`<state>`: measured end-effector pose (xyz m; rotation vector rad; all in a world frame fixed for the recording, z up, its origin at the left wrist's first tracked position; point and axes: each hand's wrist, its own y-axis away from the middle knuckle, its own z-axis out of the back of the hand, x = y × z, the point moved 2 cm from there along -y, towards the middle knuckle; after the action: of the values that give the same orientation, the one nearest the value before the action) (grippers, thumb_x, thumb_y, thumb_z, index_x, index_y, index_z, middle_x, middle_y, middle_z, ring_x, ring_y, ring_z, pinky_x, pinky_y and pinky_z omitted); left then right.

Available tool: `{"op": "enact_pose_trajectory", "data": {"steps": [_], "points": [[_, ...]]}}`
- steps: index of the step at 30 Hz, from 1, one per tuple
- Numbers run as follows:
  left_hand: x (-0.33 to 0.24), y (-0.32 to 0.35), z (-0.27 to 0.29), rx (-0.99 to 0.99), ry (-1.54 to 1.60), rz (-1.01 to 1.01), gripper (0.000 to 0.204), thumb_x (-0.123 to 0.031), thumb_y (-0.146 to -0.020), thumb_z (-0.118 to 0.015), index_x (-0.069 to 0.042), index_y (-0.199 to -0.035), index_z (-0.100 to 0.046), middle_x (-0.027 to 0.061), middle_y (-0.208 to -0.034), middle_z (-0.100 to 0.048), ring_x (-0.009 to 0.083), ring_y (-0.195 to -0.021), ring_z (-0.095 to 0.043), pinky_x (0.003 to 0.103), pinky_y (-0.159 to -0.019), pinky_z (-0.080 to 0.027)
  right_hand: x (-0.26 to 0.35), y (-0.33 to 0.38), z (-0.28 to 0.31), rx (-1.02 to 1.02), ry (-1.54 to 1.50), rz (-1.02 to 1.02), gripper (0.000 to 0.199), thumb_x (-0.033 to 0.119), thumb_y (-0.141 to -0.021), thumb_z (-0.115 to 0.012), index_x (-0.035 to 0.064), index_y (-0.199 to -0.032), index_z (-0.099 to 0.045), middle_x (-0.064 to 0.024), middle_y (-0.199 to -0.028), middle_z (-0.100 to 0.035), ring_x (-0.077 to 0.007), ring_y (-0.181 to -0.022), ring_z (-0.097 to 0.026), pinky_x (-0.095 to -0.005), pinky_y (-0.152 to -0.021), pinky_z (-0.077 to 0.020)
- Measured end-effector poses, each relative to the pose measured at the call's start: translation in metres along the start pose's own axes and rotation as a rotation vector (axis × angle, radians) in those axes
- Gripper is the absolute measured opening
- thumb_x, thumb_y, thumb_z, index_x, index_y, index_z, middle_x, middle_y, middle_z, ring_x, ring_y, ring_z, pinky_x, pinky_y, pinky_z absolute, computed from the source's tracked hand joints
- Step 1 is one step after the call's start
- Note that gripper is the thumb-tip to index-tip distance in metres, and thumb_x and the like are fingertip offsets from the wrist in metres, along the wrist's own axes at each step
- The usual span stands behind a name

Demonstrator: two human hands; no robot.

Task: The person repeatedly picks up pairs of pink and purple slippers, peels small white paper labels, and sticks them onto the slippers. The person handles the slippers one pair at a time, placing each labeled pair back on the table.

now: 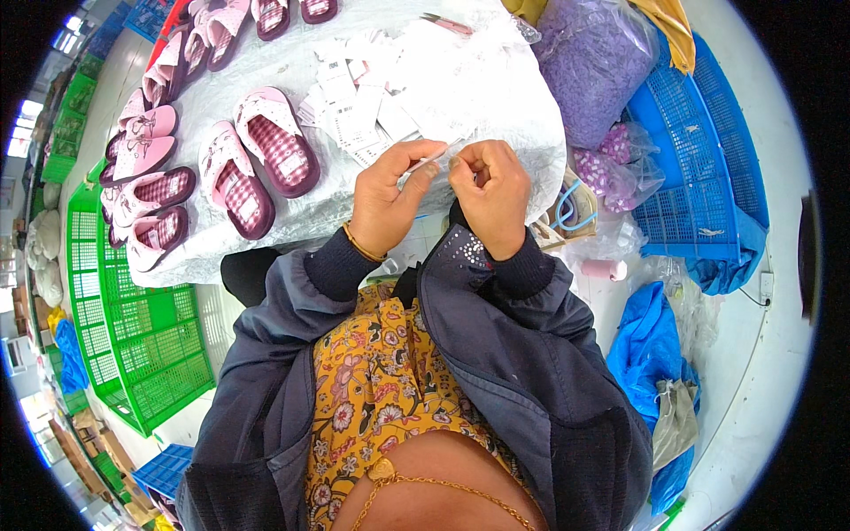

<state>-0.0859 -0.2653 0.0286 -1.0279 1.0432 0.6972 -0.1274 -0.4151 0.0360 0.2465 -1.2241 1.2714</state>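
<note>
My left hand (388, 193) pinches a small white paper tag (431, 160) between thumb and forefinger, seen nearly edge-on. Close to its right, my right hand (496, 195) is closed in a pinch; whatever its fingertips hold is too small to make out. Both hands are over the near edge of the white-covered table (305, 232). Just beyond them lies a loose heap of white printed tags (356, 111). To the left, a pink slipper (245, 196) with a checked insole sits beside its matching slipper (285, 157).
More pink slippers (146, 152) line the table's left side. Small snips (448, 24) lie at the back. A clear bag of purple pieces (591, 75) and blue crates (686, 168) stand at right. Green crates (146, 354) are at left, and a blue sheet (651, 341) lies at right.
</note>
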Motion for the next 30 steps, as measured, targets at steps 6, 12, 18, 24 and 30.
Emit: {"op": "enact_pose_trajectory", "data": {"steps": [6,12,18,24,30], "points": [[-0.007,-0.002,0.001,0.071,-0.235,-0.193,0.025,0.001,-0.092,-0.058,0.0,-0.116,-0.064,0.0115,-0.117,-0.065,0.0191,-0.105,-0.062,0.03,-0.091,-0.048,0.001,0.001,0.001,0.026,-0.094,-0.071,0.011,0.004,-0.077,-0.071,0.0019,-0.08,-0.061,-0.0093,-0.075,-0.061,-0.0201,-0.061,-0.06,-0.0308,-0.056,-0.0478],[-0.008,0.001,0.003,0.144,-0.07,-0.151,0.03,0.004,-0.09,-0.054,0.0,-0.118,-0.062,0.0144,-0.126,-0.062,0.0228,-0.117,-0.058,0.034,-0.1,-0.044,-0.013,0.001,-0.007,0.045,-0.235,-0.155,0.008,0.005,-0.082,-0.07,0.0007,-0.085,-0.064,-0.0075,-0.077,-0.063,-0.0144,-0.062,-0.059,-0.0276,-0.057,-0.0473],[-0.006,-0.004,0.03,0.364,0.104,0.149,0.03,0.006,-0.089,-0.052,0.0,-0.117,-0.063,0.009,-0.123,-0.063,0.0164,-0.114,-0.058,0.03,-0.101,-0.043,-0.017,0.009,0.001,0.18,-0.201,-0.083,0.008,0.005,-0.083,-0.071,0.0012,-0.086,-0.064,-0.005,-0.078,-0.059,-0.0103,-0.062,-0.055,-0.0252,-0.056,-0.0444],[0.017,0.009,0.027,0.259,0.191,0.22,0.02,0.001,-0.091,-0.063,-0.002,-0.11,-0.06,0.0018,-0.104,-0.064,0.0092,-0.099,-0.058,0.026,-0.09,-0.047,-0.01,0.021,-0.005,0.28,-0.263,-0.03,0.008,0.004,-0.081,-0.071,0.0018,-0.084,-0.064,-0.0047,-0.077,-0.057,-0.011,-0.061,-0.054,-0.0253,-0.056,-0.0433],[0.008,0.009,0.033,0.287,-0.025,0.227,0.02,0.0,-0.087,-0.066,-0.002,-0.105,-0.058,0.0027,-0.095,-0.063,0.0101,-0.091,-0.059,0.026,-0.084,-0.048,-0.008,0.018,-0.002,0.251,-0.21,0.026,0.015,0.005,-0.083,-0.072,0.0023,-0.097,-0.066,-0.0067,-0.086,-0.062,-0.0117,-0.063,-0.057,-0.0263,-0.059,-0.0467]]}}
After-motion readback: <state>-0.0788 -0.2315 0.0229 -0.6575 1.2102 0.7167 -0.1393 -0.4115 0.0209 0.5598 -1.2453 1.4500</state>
